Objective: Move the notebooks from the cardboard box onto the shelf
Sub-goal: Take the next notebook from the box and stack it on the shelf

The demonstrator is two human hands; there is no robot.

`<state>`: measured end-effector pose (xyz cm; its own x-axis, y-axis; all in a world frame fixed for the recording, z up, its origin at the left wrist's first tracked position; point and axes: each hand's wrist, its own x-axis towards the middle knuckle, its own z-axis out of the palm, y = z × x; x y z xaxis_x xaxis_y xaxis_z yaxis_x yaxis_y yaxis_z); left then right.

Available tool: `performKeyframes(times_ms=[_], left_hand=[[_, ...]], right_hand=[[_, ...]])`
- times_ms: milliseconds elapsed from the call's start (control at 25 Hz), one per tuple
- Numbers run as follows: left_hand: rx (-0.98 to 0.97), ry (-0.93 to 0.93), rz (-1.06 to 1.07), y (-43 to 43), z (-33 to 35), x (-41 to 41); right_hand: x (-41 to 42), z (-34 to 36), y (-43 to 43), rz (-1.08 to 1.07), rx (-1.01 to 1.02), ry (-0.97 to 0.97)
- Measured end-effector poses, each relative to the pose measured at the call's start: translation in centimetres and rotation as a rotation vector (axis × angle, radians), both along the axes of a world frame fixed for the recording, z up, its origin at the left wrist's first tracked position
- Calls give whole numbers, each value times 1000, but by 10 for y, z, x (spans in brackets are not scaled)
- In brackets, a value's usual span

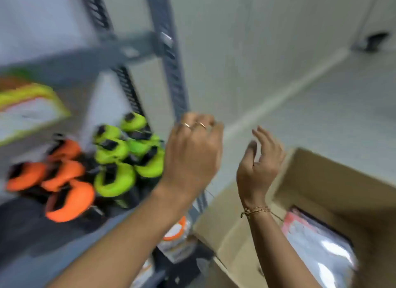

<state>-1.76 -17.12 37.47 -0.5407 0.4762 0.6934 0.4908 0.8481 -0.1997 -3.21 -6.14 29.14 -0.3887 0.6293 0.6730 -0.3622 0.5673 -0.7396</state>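
hands empty — our left hand [192, 152] loosely curled, right hand [260, 165] open above the brown cardboard box [334, 180]; shrink-wrapped notebooks [317, 242] look slippery — we risk dropping them.

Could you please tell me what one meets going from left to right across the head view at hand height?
Orange items → green items → left hand → right hand → cardboard box.
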Motion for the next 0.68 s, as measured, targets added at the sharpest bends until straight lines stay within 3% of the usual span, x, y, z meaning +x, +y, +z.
performKeyframes(times_ms=[80,160,240,320,400,520,680], left_hand=[[17,-416,-211,67,-94,-8],[-93,-937,-289,126,-197,-6],[-355,-1341,-230,161,-298,3],[-493,-1571,-58,166,-379,14],[-541,-1646,72,168,-430,28],[-320,-1554,261,177,-452,34],[-148,-1564,461,192,-452,33]], right_hand=[[17,-109,62,-123,-200,-424],[56,-207,113,-243,-358,-904],[98,-280,145,-309,-565,-1371],[130,-324,158,-329,-787,-1637],[145,-352,172,-333,-885,-1677],[148,-373,181,-323,-804,-1625],[146,-378,183,-418,-928,-1555]])
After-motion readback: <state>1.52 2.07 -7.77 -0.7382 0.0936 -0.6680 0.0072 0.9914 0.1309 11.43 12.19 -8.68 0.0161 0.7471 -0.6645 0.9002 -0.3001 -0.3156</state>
